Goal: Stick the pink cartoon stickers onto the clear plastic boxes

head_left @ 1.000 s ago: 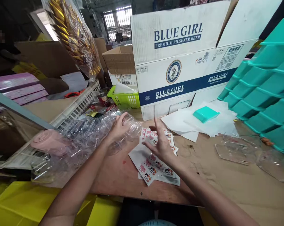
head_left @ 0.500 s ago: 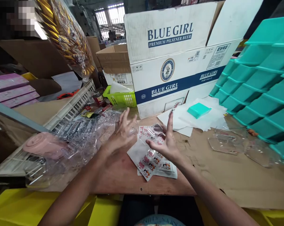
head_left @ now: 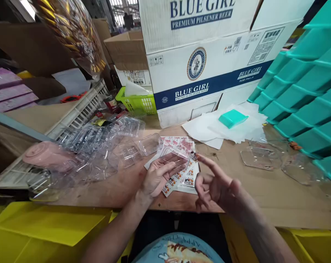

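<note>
Currently, in the head view, a clear plastic piece [head_left: 179, 156] is lying in the left hand [head_left: 158, 175], above the sticker sheets [head_left: 181, 184] on the desk [head_left: 121, 191]. Its long axis appears to be running from left to right, sloping down slightly, with one end pointing toward the right hand [head_left: 220, 190]. The left hand is turning its palm upward, its fingers spreading beneath the piece and its thumb reaching over, gripping it. The right hand is staying partly open: the index finger is stretching out with a small sticker [head_left: 194, 156] clinging to its tip, while the other fingers are curling loosely and pinching nothing. The sticker is hanging just beside the piece's right end; whether they are touching, I cannot tell.

Half a second ago the sticker was standing higher, before the white carton [head_left: 176, 69], and the left hand was blurring, its fingers pointing up; now the left hand is lying palm up and the sticker is sitting lower. More clear plastic containers [head_left: 99, 140] are crowding the desk's left side.
</note>
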{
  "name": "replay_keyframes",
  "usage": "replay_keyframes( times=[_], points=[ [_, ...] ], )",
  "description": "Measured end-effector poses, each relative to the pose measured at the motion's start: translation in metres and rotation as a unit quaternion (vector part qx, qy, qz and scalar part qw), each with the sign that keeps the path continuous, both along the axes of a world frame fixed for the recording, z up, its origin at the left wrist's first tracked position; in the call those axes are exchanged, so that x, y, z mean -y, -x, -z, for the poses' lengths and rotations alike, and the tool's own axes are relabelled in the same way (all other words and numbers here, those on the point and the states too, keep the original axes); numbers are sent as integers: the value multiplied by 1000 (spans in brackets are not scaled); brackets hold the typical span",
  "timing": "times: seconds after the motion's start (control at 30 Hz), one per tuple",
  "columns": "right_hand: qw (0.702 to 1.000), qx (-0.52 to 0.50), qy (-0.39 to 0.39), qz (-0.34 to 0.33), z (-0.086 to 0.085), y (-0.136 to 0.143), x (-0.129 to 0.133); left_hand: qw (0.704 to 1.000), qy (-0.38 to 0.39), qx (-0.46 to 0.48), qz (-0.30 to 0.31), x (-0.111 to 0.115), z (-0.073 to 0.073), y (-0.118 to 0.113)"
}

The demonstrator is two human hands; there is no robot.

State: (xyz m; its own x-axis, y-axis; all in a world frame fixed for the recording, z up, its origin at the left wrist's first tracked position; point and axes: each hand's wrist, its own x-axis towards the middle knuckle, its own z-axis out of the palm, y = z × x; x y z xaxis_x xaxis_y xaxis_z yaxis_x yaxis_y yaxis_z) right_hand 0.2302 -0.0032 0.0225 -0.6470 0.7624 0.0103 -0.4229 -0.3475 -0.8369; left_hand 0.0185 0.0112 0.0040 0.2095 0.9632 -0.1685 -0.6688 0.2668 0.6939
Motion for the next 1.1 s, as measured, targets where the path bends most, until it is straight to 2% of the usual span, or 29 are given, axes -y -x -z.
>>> replay_keyframes(
  times=[0.13, 0.4, 1.1],
  points=[
    [996, -55, 67, -31, 15, 4, 18, 999, 33, -4, -10, 5, 4, -9],
    [986, -87, 133, -53, 31, 3, 15, 997, 4, -76, 7, 8, 8, -11],
    [984, -69, 152, -55, 41, 4, 9, 996, -20, -86, 22, 4, 10, -8]
  ],
)
